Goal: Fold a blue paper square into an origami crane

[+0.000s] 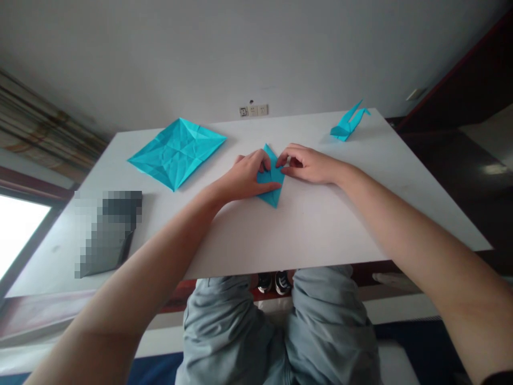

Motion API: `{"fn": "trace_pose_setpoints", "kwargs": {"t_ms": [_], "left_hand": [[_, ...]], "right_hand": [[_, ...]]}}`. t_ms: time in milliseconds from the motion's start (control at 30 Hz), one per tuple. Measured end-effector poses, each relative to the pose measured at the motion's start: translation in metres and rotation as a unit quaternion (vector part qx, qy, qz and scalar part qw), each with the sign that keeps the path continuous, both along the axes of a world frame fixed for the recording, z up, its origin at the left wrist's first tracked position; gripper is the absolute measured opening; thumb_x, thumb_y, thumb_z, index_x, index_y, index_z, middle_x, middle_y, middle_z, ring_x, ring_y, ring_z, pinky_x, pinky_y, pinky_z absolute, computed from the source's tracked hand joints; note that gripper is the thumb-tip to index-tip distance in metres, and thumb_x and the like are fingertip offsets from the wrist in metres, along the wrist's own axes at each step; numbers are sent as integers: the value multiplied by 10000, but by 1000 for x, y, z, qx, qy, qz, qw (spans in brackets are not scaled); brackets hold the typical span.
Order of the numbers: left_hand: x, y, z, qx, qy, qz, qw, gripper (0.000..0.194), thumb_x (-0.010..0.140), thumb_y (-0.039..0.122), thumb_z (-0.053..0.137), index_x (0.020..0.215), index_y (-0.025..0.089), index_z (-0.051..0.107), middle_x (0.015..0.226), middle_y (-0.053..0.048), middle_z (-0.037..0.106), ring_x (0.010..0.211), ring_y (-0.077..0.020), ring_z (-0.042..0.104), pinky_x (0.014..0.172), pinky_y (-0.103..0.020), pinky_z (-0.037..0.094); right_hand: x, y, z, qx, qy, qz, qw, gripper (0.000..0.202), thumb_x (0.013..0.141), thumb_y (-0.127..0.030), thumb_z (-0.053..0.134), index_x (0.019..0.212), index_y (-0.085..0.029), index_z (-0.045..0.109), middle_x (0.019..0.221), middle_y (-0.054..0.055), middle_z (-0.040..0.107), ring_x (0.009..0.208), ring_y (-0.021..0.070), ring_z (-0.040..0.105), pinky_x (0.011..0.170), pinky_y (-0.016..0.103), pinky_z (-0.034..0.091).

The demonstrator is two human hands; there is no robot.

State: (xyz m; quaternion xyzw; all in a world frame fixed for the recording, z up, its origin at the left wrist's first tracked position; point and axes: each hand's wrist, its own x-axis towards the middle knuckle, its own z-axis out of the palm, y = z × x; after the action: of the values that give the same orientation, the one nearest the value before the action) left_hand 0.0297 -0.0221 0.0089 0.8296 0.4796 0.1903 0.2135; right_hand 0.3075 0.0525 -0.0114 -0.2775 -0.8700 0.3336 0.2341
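A small folded piece of blue paper [276, 199] lies on the table in front of me, pointed at its far and near ends. My left hand [252, 174] rests over its left side, thumb laid across the paper and fingers curled on it. At the paper's right edge, my right hand [302, 163] pinches a bit of it between thumb and fingers. Part of the paper is hidden under the left hand. A creased, opened-out blue sheet [177, 152] lies to the left, and a finished blue origami crane [345, 127] stands at the far right.
The white table [320, 230] meets a grey wall at its far side, where power sockets [253, 110] sit just above it. A dark, blurred-out object [110, 235] lies at the table's left. My legs are below the near edge.
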Motion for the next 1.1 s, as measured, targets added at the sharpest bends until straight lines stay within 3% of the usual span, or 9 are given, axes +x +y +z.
{"fn": "trace_pose_setpoints", "kwargs": {"t_ms": [200, 500, 800, 1100], "left_hand": [[-4, -1, 4, 0, 21, -41, 999, 398, 987, 570, 889, 1223, 262, 798, 1506, -156, 700, 1494, -407, 669, 1348, -611, 411], [-3, -1, 2, -7, 29, -42, 999, 625, 866, 653, 1029, 1309, 274, 804, 1534, -156, 680, 1514, -441, 645, 1393, -642, 392], [-3, -3, 5, -16, 28, -45, 998, 589, 894, 664, 1005, 1287, 283, 785, 1535, -148, 682, 1528, -427, 634, 1404, -637, 387], [-3, -2, 3, -12, 24, -51, 998, 579, 900, 658, 992, 1280, 277, 779, 1511, -155, 678, 1518, -438, 642, 1399, -653, 392]], "right_hand": [[1, 1, 0, 15, -2, 14, 1000, 126, 1026, -336, 815, 1129, -272, 848, 1141, 52, 717, 930, 237, 632, 950, 427, 596], [0, -1, 3, 18, -16, 16, 1000, 139, 1026, -317, 812, 1149, -273, 858, 1143, 52, 703, 936, 238, 630, 943, 419, 598], [-1, -3, 5, 22, -13, 13, 1000, 124, 1035, -279, 752, 1114, -281, 848, 1168, 63, 737, 1024, 272, 671, 1075, 465, 626], [-3, -6, 6, 14, -26, 10, 1000, 145, 988, -294, 826, 1129, -261, 841, 1130, 59, 683, 896, 246, 595, 894, 407, 570]]}}
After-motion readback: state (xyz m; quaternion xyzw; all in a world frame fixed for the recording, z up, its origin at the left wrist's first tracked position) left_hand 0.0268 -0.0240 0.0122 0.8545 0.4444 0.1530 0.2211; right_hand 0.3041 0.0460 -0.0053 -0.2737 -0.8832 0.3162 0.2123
